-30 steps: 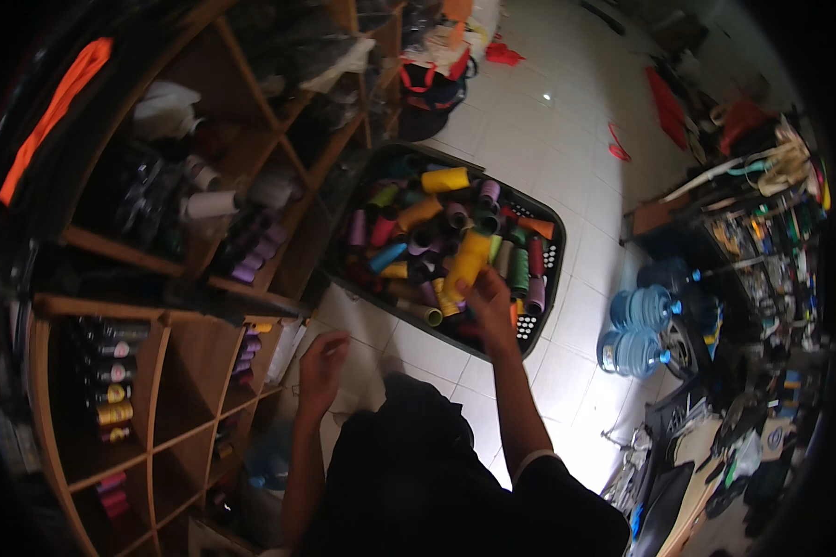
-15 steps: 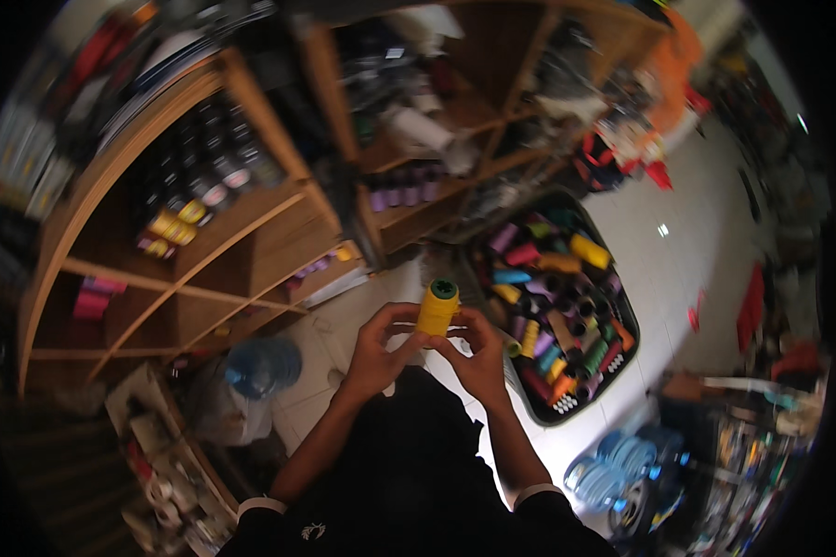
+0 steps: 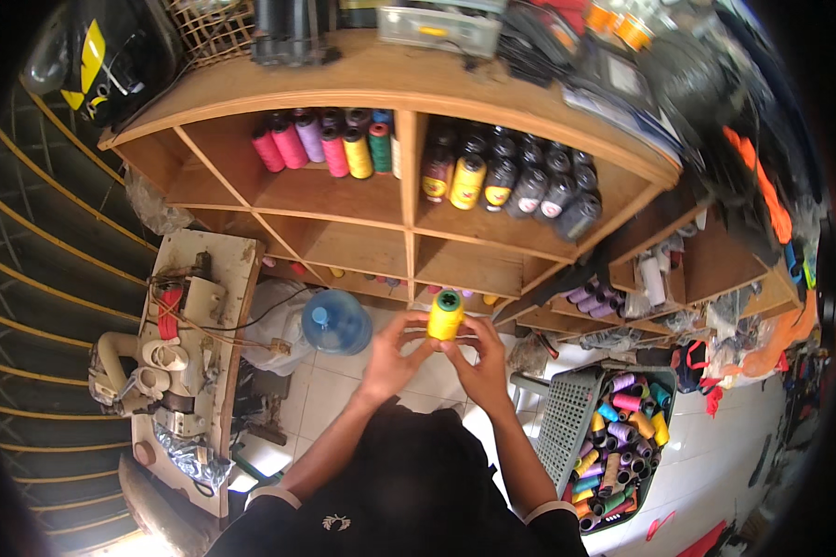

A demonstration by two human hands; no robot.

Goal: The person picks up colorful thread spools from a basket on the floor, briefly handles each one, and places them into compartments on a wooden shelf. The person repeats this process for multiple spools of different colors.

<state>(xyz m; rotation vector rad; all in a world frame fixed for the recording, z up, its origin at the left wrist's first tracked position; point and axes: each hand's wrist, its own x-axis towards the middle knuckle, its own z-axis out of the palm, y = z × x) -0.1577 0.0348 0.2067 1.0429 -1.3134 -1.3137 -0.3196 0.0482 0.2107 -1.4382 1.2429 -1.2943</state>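
A yellow thread spool (image 3: 445,321) with a green end stands nearly upright between my two hands. My left hand (image 3: 390,358) grips it from the left, and its thumb presses on the near side. From the right, the fingers and thumb of my right hand (image 3: 482,364) close on the same spool. Beyond the hands is a wooden shelf unit (image 3: 330,239). Its upper left compartment holds a row of coloured spools (image 3: 334,148), pink, purple, yellow and green. The upper right one holds mostly dark spools (image 3: 529,190) with a yellow one among them.
A dark crate (image 3: 564,422) full of mixed spools stands on the floor at right. At left are a sewing machine (image 3: 184,348) on a narrow table and a blue water jug (image 3: 337,323). Another shelf (image 3: 715,265) with purple spools and plastic bags stands at far right.
My view has turned to the left: the shelf unit now lies straight ahead, and the crate appears farther right and lower. Both hands still hold the yellow spool.
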